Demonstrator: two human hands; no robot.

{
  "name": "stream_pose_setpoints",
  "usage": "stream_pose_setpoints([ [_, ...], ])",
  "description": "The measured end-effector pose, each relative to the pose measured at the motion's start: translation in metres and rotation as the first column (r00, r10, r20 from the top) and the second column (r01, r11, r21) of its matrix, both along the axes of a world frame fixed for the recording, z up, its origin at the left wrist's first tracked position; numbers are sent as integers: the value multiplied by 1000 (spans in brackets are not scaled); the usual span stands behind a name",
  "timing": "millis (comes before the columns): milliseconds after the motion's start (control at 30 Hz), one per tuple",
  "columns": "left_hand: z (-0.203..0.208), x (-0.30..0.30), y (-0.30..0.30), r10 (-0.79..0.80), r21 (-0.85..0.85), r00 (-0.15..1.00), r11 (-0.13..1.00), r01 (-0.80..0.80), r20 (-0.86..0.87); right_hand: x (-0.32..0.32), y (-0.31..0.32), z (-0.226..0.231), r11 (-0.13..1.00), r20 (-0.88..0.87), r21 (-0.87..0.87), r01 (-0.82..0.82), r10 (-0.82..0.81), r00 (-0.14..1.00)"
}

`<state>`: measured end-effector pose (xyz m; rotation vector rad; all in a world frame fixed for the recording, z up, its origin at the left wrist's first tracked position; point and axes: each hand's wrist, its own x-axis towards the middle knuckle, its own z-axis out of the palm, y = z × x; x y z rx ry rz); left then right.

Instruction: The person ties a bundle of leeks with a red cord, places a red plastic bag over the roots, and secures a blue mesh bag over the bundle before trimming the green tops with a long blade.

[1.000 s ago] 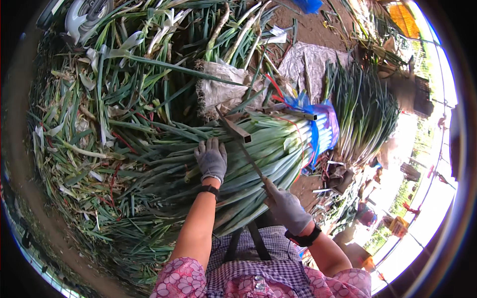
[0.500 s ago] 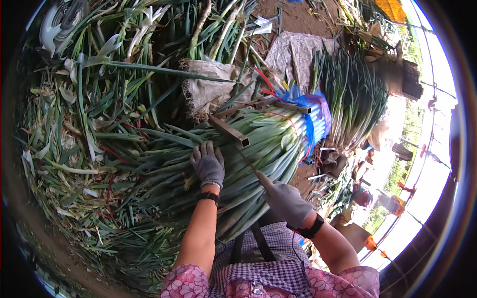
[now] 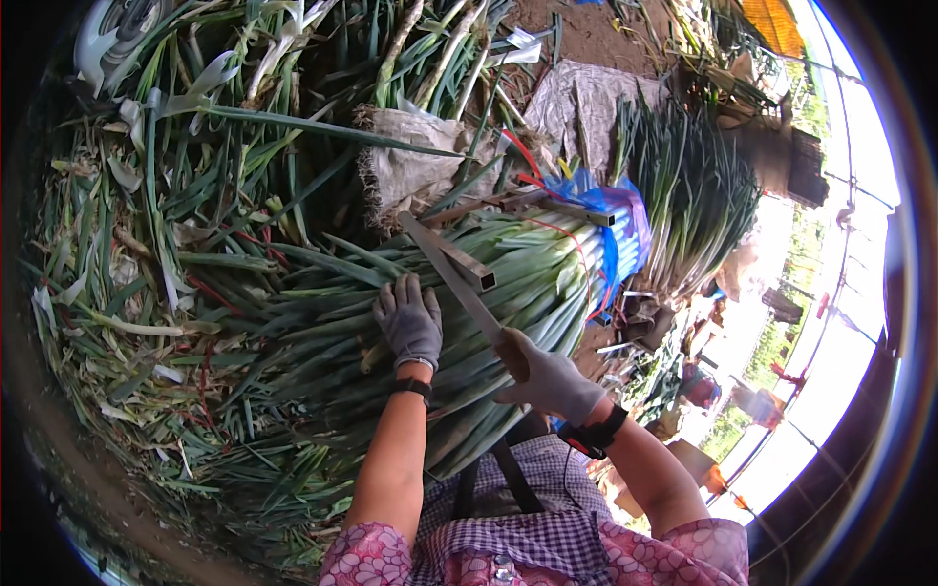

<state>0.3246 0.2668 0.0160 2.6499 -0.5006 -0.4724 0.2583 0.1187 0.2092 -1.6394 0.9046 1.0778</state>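
A large bundle of green onions (image 3: 532, 262) lies across the middle, its white ends wrapped in blue plastic (image 3: 628, 234) on the right. My left hand (image 3: 410, 322), in a grey glove, rests on the leaves with its fingers stretched out. In my gloved right hand (image 3: 559, 383) is a long knife (image 3: 451, 278), gripped by its brown handle. Its blade slants up and left over the leaves, beside the square end of a metal bar (image 3: 467, 264). A red tie (image 3: 567, 234) crosses the bundle near the plastic.
Loose leaves and trimmings (image 3: 147, 322) heap up on the left. Another bunch of green onions (image 3: 689, 195) lies beyond the wrapped end, near a flattened pale sack (image 3: 591, 107). A second sack (image 3: 415, 166) lies behind the metal bar.
The knife blade has turned broad side into view, its tip now raised to the upper left past the metal bar. My right hand has rotated; my left hand stays on the leaves.
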Motion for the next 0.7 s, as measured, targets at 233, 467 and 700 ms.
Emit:
stream_pose_setpoints([
  [233, -2, -3, 1, 6, 8, 1000, 1000, -6, 18, -13, 16, 8, 825, 3, -444, -350, 392, 920],
  [467, -4, -3, 3, -15, 14, 999, 1000, 15, 32, -2, 25, 38, 880, 31, -307, -362, 390, 920],
  [700, -2, -2, 0, -42, 16, 999, 999, 42, 19, -10, 24, 37, 878, 25, -300, -373, 398, 917],
])
